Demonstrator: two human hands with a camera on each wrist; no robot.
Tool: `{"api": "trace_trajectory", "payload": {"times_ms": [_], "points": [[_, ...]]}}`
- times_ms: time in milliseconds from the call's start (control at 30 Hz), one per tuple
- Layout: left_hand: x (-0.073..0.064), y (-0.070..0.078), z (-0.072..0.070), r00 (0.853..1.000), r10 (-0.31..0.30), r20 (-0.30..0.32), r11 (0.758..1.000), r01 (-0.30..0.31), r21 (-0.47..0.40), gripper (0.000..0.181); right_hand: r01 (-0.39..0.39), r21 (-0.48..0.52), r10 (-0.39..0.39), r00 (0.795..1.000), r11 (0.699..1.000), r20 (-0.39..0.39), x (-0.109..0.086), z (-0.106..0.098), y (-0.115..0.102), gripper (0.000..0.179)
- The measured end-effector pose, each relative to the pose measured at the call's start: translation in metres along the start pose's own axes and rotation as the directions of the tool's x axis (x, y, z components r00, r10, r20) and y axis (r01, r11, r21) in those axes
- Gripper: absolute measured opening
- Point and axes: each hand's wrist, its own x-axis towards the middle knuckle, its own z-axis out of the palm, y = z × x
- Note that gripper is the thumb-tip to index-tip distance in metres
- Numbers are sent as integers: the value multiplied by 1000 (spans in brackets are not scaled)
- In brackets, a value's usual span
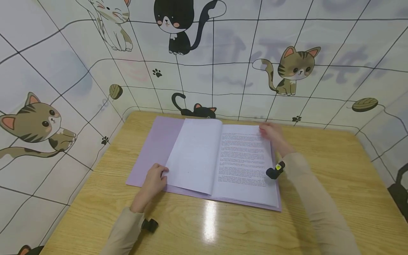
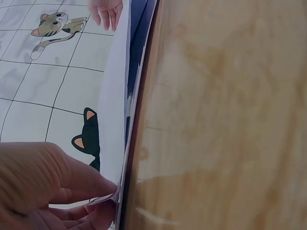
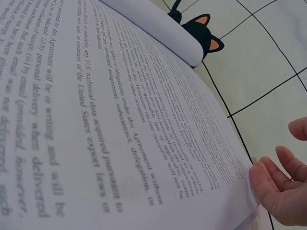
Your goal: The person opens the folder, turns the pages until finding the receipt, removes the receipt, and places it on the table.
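Observation:
A lilac folder point(image 1: 165, 136) lies spread on the table with printed sheets in it. Its turned white page point(image 1: 194, 156) shows a blank side, curving up at the fold. My left hand point(image 1: 154, 180) pinches that page's left edge between thumb and fingers, seen close in the left wrist view. At the top right corner of the printed page point(image 1: 242, 159), my right hand point(image 1: 271, 134) touches the paper's edge with its fingertips. In the right wrist view the right hand's fingers point(image 3: 268, 187) are loosely bent at the page edge, the thumb apart from them.
The wooden table point(image 1: 181, 223) carries the folder near its back edge. Behind and to the left stand white walls point(image 1: 229, 78) with a grid and cartoon cats. A black object point(image 1: 398, 193) shows at the far right.

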Motion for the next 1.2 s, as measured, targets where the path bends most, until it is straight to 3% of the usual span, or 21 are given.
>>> {"api": "trace_trajectory", "payload": {"times_ms": [267, 533, 733, 1200], "points": [[1, 2, -5, 999, -43, 21, 999, 43, -3, 20, -19, -23, 18, 998, 1000, -61, 5, -10, 1, 51], [3, 2, -7, 999, -24, 34, 1000, 24, -2, 20, -36, -59, 30, 995, 998, -100, 9, -16, 0, 52], [5, 0, -8, 998, 26, 61, 998, -23, -56, 25, -47, -41, 42, 991, 998, -128, 10, -18, -2, 51], [5, -5, -6, 995, 59, 74, 994, -52, -94, 28, -56, -57, 50, 993, 997, -106, 8, -19, -2, 52]]}}
